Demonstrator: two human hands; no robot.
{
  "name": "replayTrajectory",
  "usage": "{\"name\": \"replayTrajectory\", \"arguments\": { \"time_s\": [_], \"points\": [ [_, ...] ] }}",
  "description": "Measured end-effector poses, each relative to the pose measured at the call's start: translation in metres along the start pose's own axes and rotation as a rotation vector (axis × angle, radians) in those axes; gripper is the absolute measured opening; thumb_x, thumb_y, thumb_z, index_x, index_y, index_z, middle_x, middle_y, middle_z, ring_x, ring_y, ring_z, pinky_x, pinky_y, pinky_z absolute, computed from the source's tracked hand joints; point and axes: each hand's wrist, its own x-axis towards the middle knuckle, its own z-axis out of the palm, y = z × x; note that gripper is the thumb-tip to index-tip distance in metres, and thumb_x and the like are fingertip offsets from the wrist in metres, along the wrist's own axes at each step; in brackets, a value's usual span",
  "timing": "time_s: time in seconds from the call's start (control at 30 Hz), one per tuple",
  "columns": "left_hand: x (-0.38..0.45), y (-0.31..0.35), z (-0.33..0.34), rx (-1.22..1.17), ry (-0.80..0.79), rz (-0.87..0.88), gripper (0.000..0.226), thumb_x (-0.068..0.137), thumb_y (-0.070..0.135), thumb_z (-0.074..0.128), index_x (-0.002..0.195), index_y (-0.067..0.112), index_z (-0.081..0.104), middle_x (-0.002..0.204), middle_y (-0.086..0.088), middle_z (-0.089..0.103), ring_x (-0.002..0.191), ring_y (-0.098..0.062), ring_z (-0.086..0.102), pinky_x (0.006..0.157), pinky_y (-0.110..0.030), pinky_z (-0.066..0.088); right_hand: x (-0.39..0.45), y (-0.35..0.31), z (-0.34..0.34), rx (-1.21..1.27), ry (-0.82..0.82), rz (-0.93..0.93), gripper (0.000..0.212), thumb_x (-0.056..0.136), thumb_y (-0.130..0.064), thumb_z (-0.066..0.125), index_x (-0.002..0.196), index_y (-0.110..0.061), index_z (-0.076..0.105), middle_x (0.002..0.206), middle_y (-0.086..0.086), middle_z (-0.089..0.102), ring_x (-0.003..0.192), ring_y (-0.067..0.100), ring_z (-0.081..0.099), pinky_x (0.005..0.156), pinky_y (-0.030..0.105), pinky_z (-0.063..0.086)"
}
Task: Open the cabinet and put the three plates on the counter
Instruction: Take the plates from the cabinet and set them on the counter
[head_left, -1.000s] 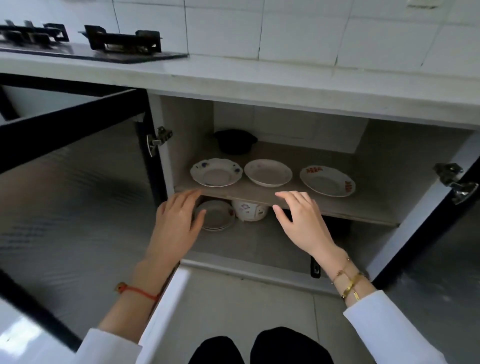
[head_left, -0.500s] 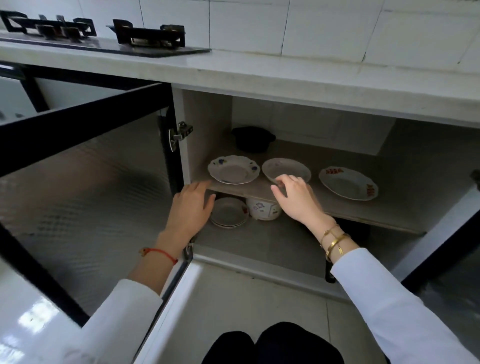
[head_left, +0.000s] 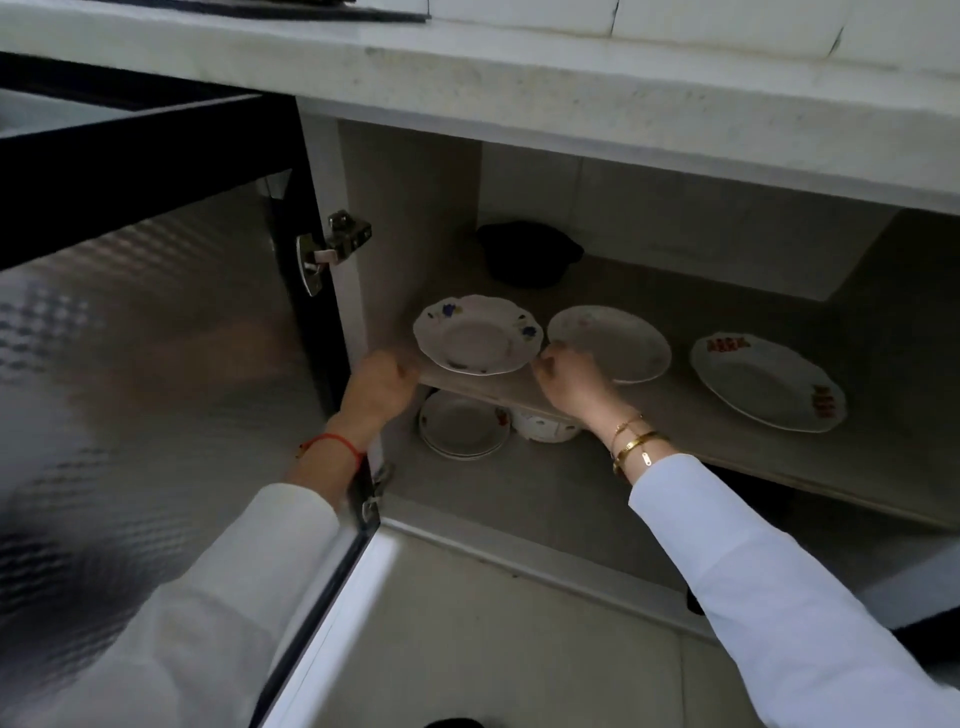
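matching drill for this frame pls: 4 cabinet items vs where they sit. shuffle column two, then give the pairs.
Items:
1. blue-flower plate
2. red-pattern plate
3. black pot
4. plate stack

Places:
A. back of the upper shelf
B. bottom of the cabinet, under the shelf
C. upper shelf, left end, between the two hands
D. upper shelf, right end

Pairs: 1-C, 2-D, 3-A, 4-B
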Motion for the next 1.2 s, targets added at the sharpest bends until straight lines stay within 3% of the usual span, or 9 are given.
{"name": "replayTrajectory", "arguments": {
  "time_s": [0.13, 0.3, 0.37, 0.43, 0.57, 0.73, 0.93, 1.1, 1.2],
  "points": [
    [0.025, -0.006, 0.015, -0.110, -0.023, -0.043, 0.031, 0.099, 0.018, 0.047, 0.112, -0.005, 0.064, 0.109, -0.027, 0.067, 0.103, -0.039, 0.063, 0.079, -0.037, 0.046, 0.026, 0.001, 0.021, -0.041, 0.025, -0.021, 0.037, 0.104, -0.031, 0.032, 0.099, -0.005, 0.057, 0.097, 0.014, 0.063, 0.090, 0.029, 0.062, 0.079, 0.039, 0.050],
    [0.053, -0.010, 0.037, -0.308, -0.032, -0.158, 0.032, 0.098, 0.031, 0.045, 0.076, 0.013, 0.059, 0.091, -0.019, 0.068, 0.067, -0.027, 0.066, 0.058, -0.025, 0.048, 0.055, 0.007, 0.041, 0.144, 0.055, 0.142, 0.043, 0.101, -0.033, 0.040, 0.091, 0.001, 0.063, 0.099, 0.020, 0.069, 0.083, 0.030, 0.064, 0.075, 0.037, 0.051],
    [0.062, -0.011, 0.044, -0.392, -0.048, -0.190, 0.031, 0.098, 0.032, 0.046, 0.096, 0.005, 0.062, 0.090, -0.016, 0.068, 0.061, -0.027, 0.065, 0.066, -0.033, 0.057, 0.065, 0.009, 0.047, 0.356, 0.041, 0.250, 0.042, 0.099, -0.032, 0.045, 0.075, -0.004, 0.066, 0.089, 0.018, 0.072, 0.065, 0.024, 0.065, 0.069, 0.036, 0.056],
    [0.067, -0.013, 0.048, -0.416, -0.065, -0.202, 0.035, 0.098, 0.030, 0.047, 0.116, 0.002, 0.057, 0.079, -0.006, 0.065, 0.050, -0.019, 0.060, 0.057, -0.029, 0.056, 0.070, 0.011, 0.051, 0.482, 0.026, 0.296, 0.039, 0.098, -0.027, 0.048, 0.065, -0.010, 0.061, 0.079, 0.012, 0.071, 0.050, 0.014, 0.058, 0.051, 0.025, 0.051],
    [0.071, -0.015, 0.051, -0.456, -0.061, -0.151, 0.022, 0.096, 0.017, 0.049, 0.115, 0.006, 0.054, 0.068, -0.004, 0.059, 0.044, -0.011, 0.052, 0.035, -0.015, 0.042, 0.076, 0.009, 0.056, 0.598, 0.034, 0.292, 0.020, 0.096, -0.019, 0.051, 0.082, -0.009, 0.060, 0.074, 0.007, 0.069, 0.044, 0.010, 0.056, 0.033, 0.015, 0.042],
    [0.062, -0.007, 0.048, -0.604, -0.062, -0.133, 0.020, 0.094, 0.006, 0.050, 0.113, 0.013, 0.052, 0.070, -0.003, 0.055, 0.057, -0.014, 0.051, 0.055, -0.026, 0.047, 0.077, 0.007, 0.057, 0.633, 0.040, 0.304, 0.019, 0.094, -0.012, 0.051, 0.105, 0.000, 0.061, 0.070, 0.007, 0.067, 0.043, 0.008, 0.057, 0.035, 0.015, 0.043],
    [0.035, -0.010, 0.043, -0.668, -0.037, -0.013, 0.020, 0.095, -0.002, 0.047, 0.110, 0.011, 0.049, 0.065, -0.003, 0.052, 0.045, -0.003, 0.047, 0.044, -0.016, 0.041, 0.053, 0.006, 0.057, 0.696, 0.056, 0.284, 0.020, 0.092, -0.007, 0.055, 0.109, -0.002, 0.064, 0.083, 0.010, 0.068, 0.049, 0.006, 0.060, 0.036, 0.011, 0.042],
    [0.001, -0.010, 0.039, -0.699, 0.010, 0.030, 0.032, 0.094, -0.001, 0.049, 0.095, 0.030, 0.051, 0.063, -0.004, 0.055, 0.041, 0.001, 0.048, 0.047, -0.020, 0.043, 0.013, 0.009, 0.055, 0.723, 0.087, 0.214, 0.014, 0.093, -0.009, 0.055, 0.105, -0.009, 0.061, 0.066, 0.000, 0.061, 0.038, -0.001, 0.055, 0.040, 0.015, 0.043],
    [-0.024, -0.012, 0.039, -0.731, 0.031, 0.019, 0.027, 0.093, 0.003, 0.052, 0.111, 0.022, 0.051, 0.071, -0.002, 0.061, 0.045, 0.002, 0.053, 0.047, -0.015, 0.047, -0.016, 0.010, 0.052, 0.775, 0.088, 0.195, 0.017, 0.094, -0.008, 0.053, 0.109, -0.016, 0.055, 0.070, -0.002, 0.061, 0.039, -0.001, 0.053, 0.041, 0.016, 0.043]
  ]
}}
